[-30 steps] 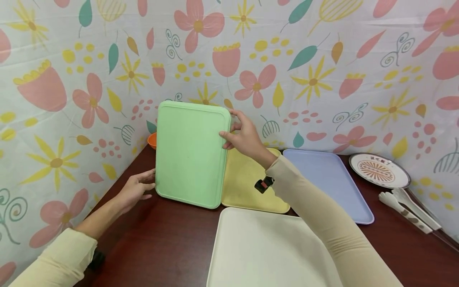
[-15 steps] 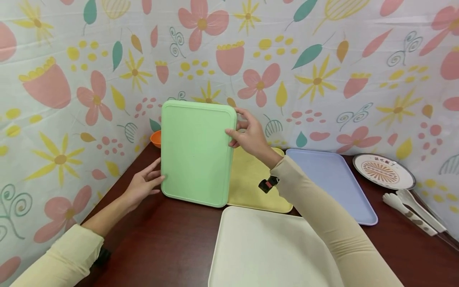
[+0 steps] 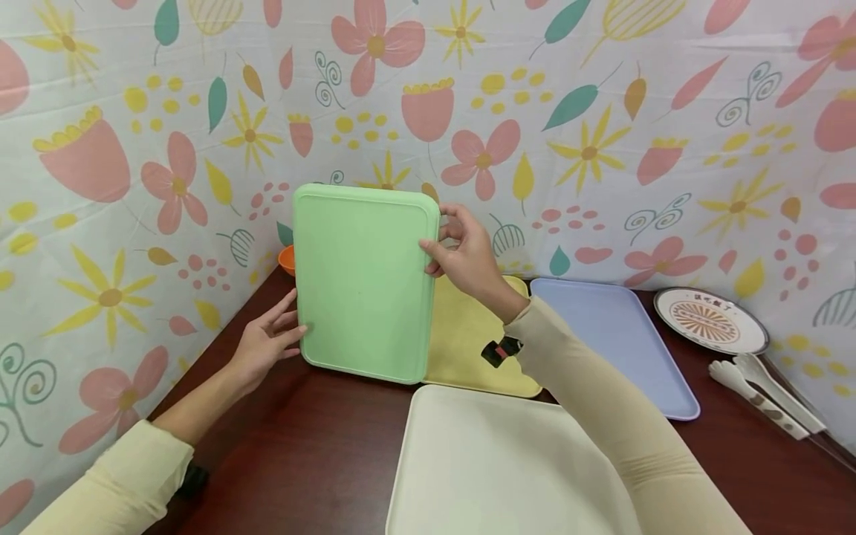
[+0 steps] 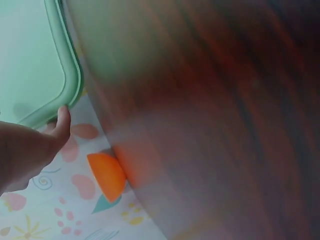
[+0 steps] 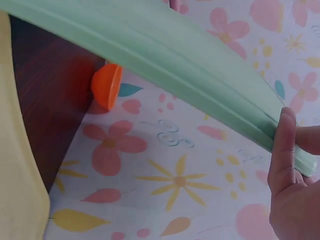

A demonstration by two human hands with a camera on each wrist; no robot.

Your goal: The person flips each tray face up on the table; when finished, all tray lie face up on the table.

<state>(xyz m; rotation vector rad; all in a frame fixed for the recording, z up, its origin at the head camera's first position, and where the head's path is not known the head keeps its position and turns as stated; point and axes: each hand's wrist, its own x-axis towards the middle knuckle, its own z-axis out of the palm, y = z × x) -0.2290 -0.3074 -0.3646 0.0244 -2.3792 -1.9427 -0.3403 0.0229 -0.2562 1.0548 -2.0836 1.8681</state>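
A light green rectangular tray (image 3: pixel 364 286) is held upright above the back left of the dark red-brown table, its broad flat face toward the head camera. My right hand (image 3: pixel 473 260) grips its upper right edge, thumb in front and fingers behind. At the lower left edge, my left hand (image 3: pixel 259 348) pinches the tray, with its thumb (image 4: pixel 63 120) over the rim and the other fingers partly hidden behind. In the right wrist view the tray's rim (image 5: pixel 185 92) runs edge-on to the right fingers (image 5: pixel 285 145).
A yellow tray (image 3: pixel 471 342) lies partly behind the green one. The cream tray (image 3: pixel 495 461) is in front, a lavender-blue tray (image 3: pixel 602 327) to the right. Farther right are a patterned plate (image 3: pixel 710 321) and tongs (image 3: pixel 762 394). An orange bowl (image 3: pixel 286 260) stands at the back left by the floral curtain.
My left hand has moved up along the green tray's left edge, and its thumb has come onto the front. The right hand keeps its grip. The tray has barely moved.
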